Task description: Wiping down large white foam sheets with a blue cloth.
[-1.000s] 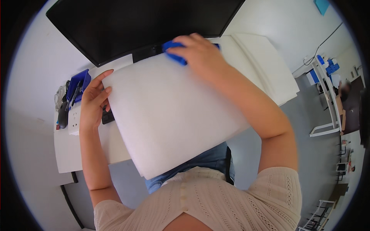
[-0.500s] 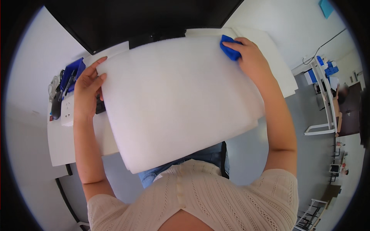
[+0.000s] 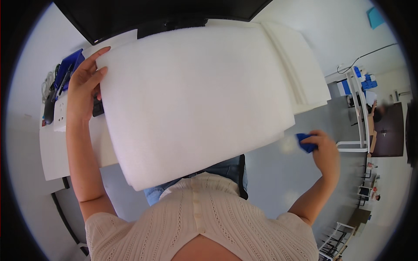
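A large white foam sheet (image 3: 196,100) lies across the desk, and its near edge sticks out over my lap. At its far left corner my left hand (image 3: 87,80) grips the edge, with thumb and forefinger at the rim and the other fingers partly hidden. My right hand (image 3: 324,152) is off to the right, past the sheet's near right corner and above the floor. Its fingers are closed on a crumpled blue cloth (image 3: 306,142), which is apart from the sheet.
A black monitor (image 3: 161,11) stands behind the sheet. On the white desk (image 3: 56,161) at left are a blue tray (image 3: 69,65) with pens, a white power socket block (image 3: 60,114) and cables. A white metal frame (image 3: 357,108) stands on the floor at right.
My right hand has left the sheet's far right corner and moved toward me and right, with the blue cloth in it. My left hand stays on the sheet's edge.
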`<state>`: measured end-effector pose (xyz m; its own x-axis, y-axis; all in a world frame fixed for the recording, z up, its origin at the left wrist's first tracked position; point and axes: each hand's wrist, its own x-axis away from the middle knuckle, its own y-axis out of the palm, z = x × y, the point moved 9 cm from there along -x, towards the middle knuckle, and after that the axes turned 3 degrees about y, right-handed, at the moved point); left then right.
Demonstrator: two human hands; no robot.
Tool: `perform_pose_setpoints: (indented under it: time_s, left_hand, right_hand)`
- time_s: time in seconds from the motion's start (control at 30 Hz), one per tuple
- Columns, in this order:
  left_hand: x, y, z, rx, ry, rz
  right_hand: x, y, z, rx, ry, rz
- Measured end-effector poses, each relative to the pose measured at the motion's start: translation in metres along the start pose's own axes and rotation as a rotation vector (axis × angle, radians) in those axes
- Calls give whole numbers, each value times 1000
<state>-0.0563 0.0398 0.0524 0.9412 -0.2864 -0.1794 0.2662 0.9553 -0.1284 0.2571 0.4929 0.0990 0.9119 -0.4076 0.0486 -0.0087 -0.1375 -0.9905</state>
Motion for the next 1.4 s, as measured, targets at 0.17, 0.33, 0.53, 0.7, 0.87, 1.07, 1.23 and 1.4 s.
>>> perform_pose_setpoints:
  time_s: [0.17,0.33,0.53,0.7,0.87,1.07,1.23,1.4]
  left_hand:
    - [2,10,9,31,15,61]
    - [9,10,20,-44,77,76]
    - [12,16,20,-158,81,98]
    - [16,10,18,-256,55,159]
    - [16,9,23,-279,117,197]
    - [15,12,23,-249,87,199]
    - [11,12,17,-127,63,133]
    - [10,9,17,-106,84,103]
  right_hand:
    - [-48,-72,-66,-119,-168,588]
    - [-157,-39,-164,-125,-568,576]
    - [-212,8,-191,-70,-528,450]
    - [-117,6,-210,-241,-772,176]
    - [-33,0,-192,-268,-929,-24]
    - [18,13,-133,-316,-772,-472]
    - [2,-18,-109,-242,-617,-473]
    - [-77,-69,-152,-386,-743,154]
